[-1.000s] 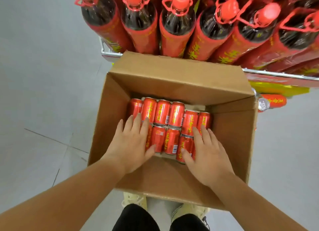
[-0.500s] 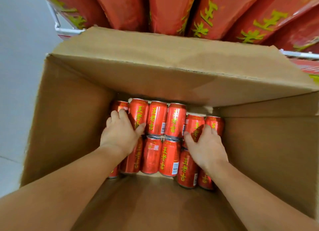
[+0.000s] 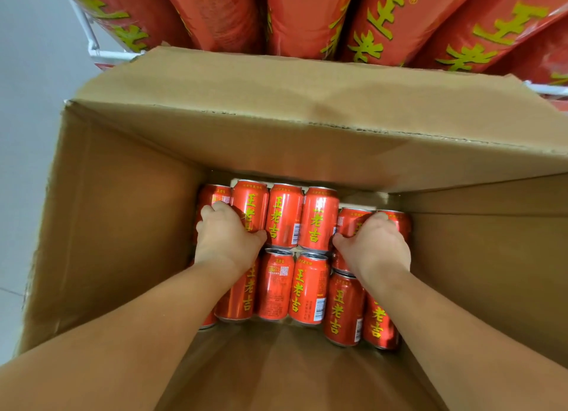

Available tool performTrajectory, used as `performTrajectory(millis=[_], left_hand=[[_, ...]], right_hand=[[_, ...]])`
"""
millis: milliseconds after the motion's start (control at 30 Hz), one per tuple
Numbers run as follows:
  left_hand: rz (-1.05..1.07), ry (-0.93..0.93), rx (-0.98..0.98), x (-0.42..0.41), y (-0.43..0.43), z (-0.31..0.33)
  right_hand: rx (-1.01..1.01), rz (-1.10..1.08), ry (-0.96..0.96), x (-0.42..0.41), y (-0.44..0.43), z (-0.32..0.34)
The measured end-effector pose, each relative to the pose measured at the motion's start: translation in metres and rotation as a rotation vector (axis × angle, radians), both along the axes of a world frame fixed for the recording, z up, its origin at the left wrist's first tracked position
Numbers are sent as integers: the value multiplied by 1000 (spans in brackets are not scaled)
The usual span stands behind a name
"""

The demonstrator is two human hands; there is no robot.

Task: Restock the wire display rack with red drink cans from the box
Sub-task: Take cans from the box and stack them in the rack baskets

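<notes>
both forearms reaching down into cardboard box (image 3: 129, 226). red cans (image 3: 284, 215) lying on sides, two rows on box floor, toward 12 o'clock. left hand (image 3: 226, 241) curled over cans at 10 o'clock; right hand (image 3: 373, 246) curled over cans at 2 o'clock; grip closure unclear. wire rack (image 3: 92, 46) beyond at 12, loaded with bottles (image 3: 302, 17). risk: lifting several round cans together, one rolling free, denting.

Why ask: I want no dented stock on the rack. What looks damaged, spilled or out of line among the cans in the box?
Nothing stands out. The red cans lie on their sides in two rows at the bottom of the cardboard box, with no visible dents or leaks. The left hand and right hand hide some.
</notes>
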State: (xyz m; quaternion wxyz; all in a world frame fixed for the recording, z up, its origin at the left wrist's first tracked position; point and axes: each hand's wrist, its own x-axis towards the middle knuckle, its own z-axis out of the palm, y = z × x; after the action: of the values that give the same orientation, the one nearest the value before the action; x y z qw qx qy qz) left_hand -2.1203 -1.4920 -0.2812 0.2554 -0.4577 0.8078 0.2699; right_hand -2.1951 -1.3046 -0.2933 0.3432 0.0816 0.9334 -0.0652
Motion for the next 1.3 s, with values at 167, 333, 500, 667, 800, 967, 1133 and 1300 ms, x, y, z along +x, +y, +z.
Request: performTrajectory(millis=[167,333,500,667,800,967,1133,1300], left_hand=[[37,54,35,7,-6,6],[62,109,54,14,-13,11],[97,139,115,16,-19,15],[131,171,170,20,-17,32],[77,167,223,29,-11,61],[89,173,318,40,7,118],[148,205,347,46,23,188],[185,341,299,38,34,290]], right_hand=[[11,31,25,2,-11,-1],[-45,-123,-10,9,-25,-12],[-78,-159,-21,4,-16,-11],[-190,-194,-37,13,-7,20],[-395,-252,-24,22,1,64],[-485,-266,-34,26,11,129],[-566,-356,-84,21,16,200],[-621,-323,-33,16,18,295]])
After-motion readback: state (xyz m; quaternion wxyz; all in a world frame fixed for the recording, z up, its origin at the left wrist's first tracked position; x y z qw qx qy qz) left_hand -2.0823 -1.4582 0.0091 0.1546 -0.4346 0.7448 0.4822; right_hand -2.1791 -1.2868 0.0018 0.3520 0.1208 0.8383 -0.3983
